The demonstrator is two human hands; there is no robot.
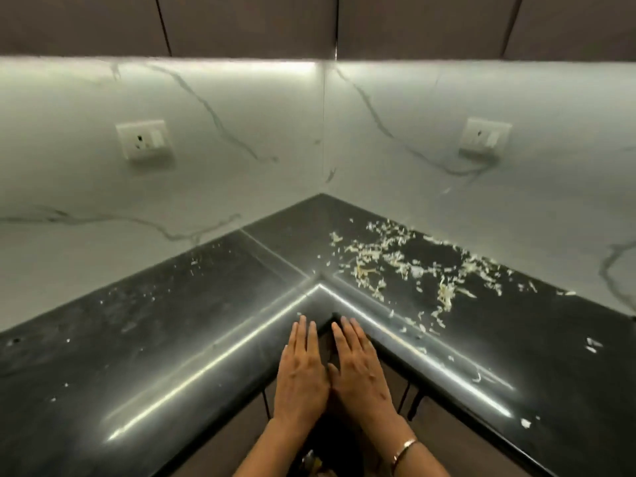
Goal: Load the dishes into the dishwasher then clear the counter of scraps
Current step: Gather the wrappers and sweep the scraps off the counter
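The left grip (301,373) and right grip (361,370) are lying flat side by side, fingers straight and holding nothing, their tips reaching over the inner corner edge of the black bench (165,339). A bracelet (405,448) is sitting on the right wrist. Pale scraps (389,261) are lying scattered over the bench's right stretch, beyond the fingertips, with a few crumbs speckling the left.

You face a corner where two white walls (103,187) meet, with thin grey lines on them like marble. The left socket (144,139) and the right socket (485,136) are white, one on each wall. Dark brown cupboards (247,25) hang above, and a light strip (206,66) glows under them. Below, the shiny black counter (172,321) bends round the corner.
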